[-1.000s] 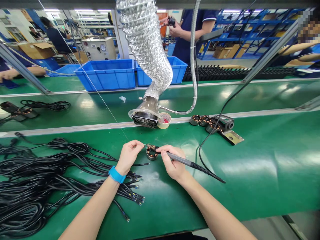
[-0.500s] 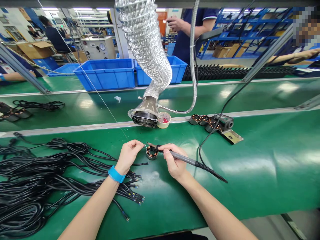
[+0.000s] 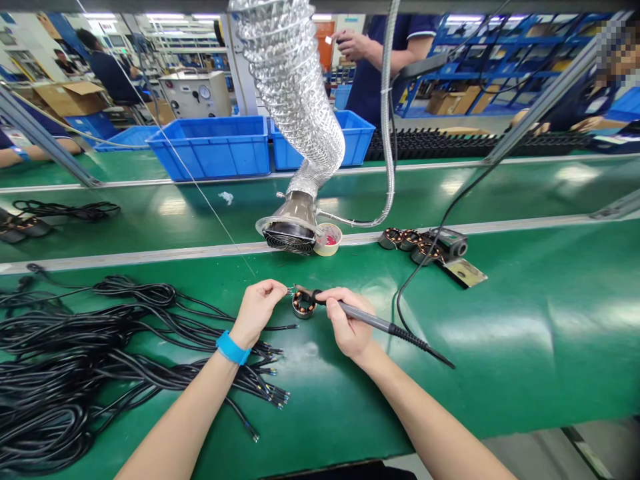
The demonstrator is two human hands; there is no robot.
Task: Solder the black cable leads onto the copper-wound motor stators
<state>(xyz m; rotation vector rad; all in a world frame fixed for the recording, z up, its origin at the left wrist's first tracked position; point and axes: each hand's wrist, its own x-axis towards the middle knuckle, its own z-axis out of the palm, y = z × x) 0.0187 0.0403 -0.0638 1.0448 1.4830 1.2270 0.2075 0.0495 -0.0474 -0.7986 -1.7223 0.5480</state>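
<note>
My left hand (image 3: 260,308), with a blue band on its wrist, is closed in a pinch on a thin wire whose short end shows at the fingertips. Wrapped around the grey handle of a soldering iron (image 3: 367,316), my right hand (image 3: 351,325) holds it level, tip pointing left. That tip is over the upper rim of a small ring-shaped motor stator (image 3: 304,305) with copper windings, which lies on the green bench between my hands. Whether tip and wire touch is too small to tell. Black cables (image 3: 145,333) with stripped ends lie left of and beneath my left forearm.
A fume duct (image 3: 300,100) hangs above, its fan hood beyond my hands. Near it sits a tape roll (image 3: 328,240). Several stators (image 3: 393,238) and a metal stand (image 3: 457,257) are at right. The iron's cord (image 3: 425,263) loops there. Blue bins (image 3: 215,150) stand behind; co-workers are beyond.
My hands, the iron and the stator stay nearly still. On the belt behind, the white scrap and the cable bundle with stators have shifted left. The right-hand co-worker's arms have drawn back.
</note>
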